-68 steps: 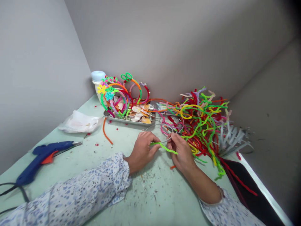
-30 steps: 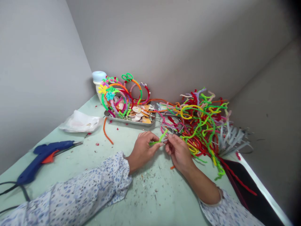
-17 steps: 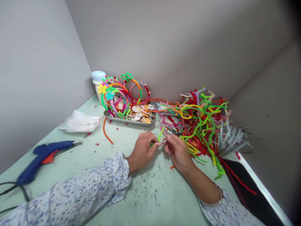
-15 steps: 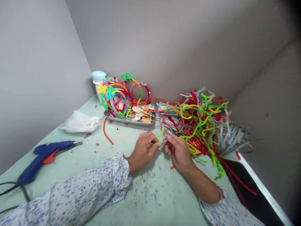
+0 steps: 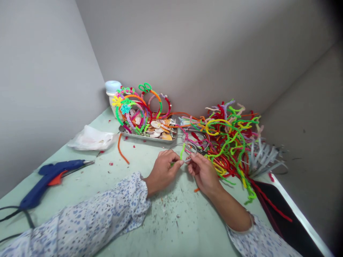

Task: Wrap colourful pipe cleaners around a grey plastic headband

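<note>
My left hand (image 5: 162, 170) and my right hand (image 5: 203, 172) meet at the middle of the pale green table (image 5: 112, 178), fingertips almost touching. Both pinch a thin metal headband (image 5: 187, 146) with a lime green pipe cleaner (image 5: 182, 152) wound onto its end. The free tail of the pipe cleaner sticks up between my fingers. The headband arcs away toward the pile behind.
A tangled heap of coloured pipe cleaners (image 5: 227, 135) lies to the right. Behind are a metal tray of shells (image 5: 150, 134) with decorated headbands (image 5: 136, 103), a white jar (image 5: 112, 89), a loose orange pipe cleaner (image 5: 121, 151). A blue glue gun (image 5: 48, 176) and plastic bag (image 5: 89, 139) lie left.
The green pipe cleaner, earlier lying out sideways across both hands, now stands up short between my fingertips. My hands have come closer together.
</note>
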Motion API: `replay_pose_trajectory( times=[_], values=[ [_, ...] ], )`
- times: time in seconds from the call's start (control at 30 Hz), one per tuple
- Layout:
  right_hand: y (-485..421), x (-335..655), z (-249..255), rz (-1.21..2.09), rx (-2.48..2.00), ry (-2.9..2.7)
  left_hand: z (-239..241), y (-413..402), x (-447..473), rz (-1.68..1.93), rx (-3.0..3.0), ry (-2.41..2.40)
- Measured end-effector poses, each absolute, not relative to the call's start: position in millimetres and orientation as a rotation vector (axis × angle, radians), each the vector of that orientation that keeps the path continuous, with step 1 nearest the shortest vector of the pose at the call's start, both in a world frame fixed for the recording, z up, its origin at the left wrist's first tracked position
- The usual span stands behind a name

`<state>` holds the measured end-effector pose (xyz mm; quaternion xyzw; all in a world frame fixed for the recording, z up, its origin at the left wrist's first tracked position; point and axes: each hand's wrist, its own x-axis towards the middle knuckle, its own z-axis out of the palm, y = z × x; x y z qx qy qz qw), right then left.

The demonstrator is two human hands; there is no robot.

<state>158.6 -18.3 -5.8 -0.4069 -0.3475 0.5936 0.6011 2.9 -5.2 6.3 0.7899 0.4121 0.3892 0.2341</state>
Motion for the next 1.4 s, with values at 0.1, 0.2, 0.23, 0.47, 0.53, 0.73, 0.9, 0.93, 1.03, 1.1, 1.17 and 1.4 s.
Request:
replay_pose_trajectory(
  times=[0.1, 0.2, 0.23, 0.47, 0.53, 0.73, 0.9, 0.93, 1.03, 1.1, 1.17, 1.4],
  values=[
    [-18.2, 159.4, -6.2, 1.387, -0.949, -0.812, 7.0, -5.4, 3.0, 1.06, 2.187, 1.132],
    [-18.5, 160.1, -6.5, 1.393, -0.955, -0.817, 7.5, -6.0, 3.4, 1.053, 2.192, 1.13],
    [-18.6, 160.1, -6.6, 1.392, -0.954, -0.82, 7.5, -6.1, 3.5, 1.053, 2.191, 1.133],
    [-18.0, 158.8, -6.1, 1.392, -0.932, -0.784, 5.5, -4.2, 3.3, 1.054, 2.15, 1.157],
    [-17.8, 158.7, -5.3, 1.383, -0.928, -0.773, 4.9, -4.0, 3.2, 1.065, 2.146, 1.155],
    [-17.8, 159.0, -5.1, 1.37, -0.942, -0.757, 3.9, -6.2, 3.7, 1.101, 2.169, 1.193],
    [-17.8, 159.4, -6.2, 1.381, -0.939, -0.8, 5.3, -6.5, 3.6, 1.118, 2.146, 1.185],
    [-17.8, 159.4, -6.3, 1.386, -0.934, -0.805, 5.8, -6.4, 3.6, 1.118, 2.139, 1.178],
    [-17.9, 159.2, -6.6, 1.393, -0.927, -0.806, 6.3, -6.0, 3.5, 1.122, 2.122, 1.171],
    [-17.8, 159.3, -6.9, 1.39, -0.931, -0.799, 5.7, -5.6, 3.5, 1.123, 2.12, 1.174],
    [-17.6, 159.6, -7.3, 1.386, -0.935, -0.792, 5.0, -5.2, 3.4, 1.129, 2.128, 1.179],
    [-16.2, 160.4, -6.6, 1.363, -0.958, -0.77, 9.8, -8.5, 3.1, 1.259, 2.155, 1.212]
  ],
)
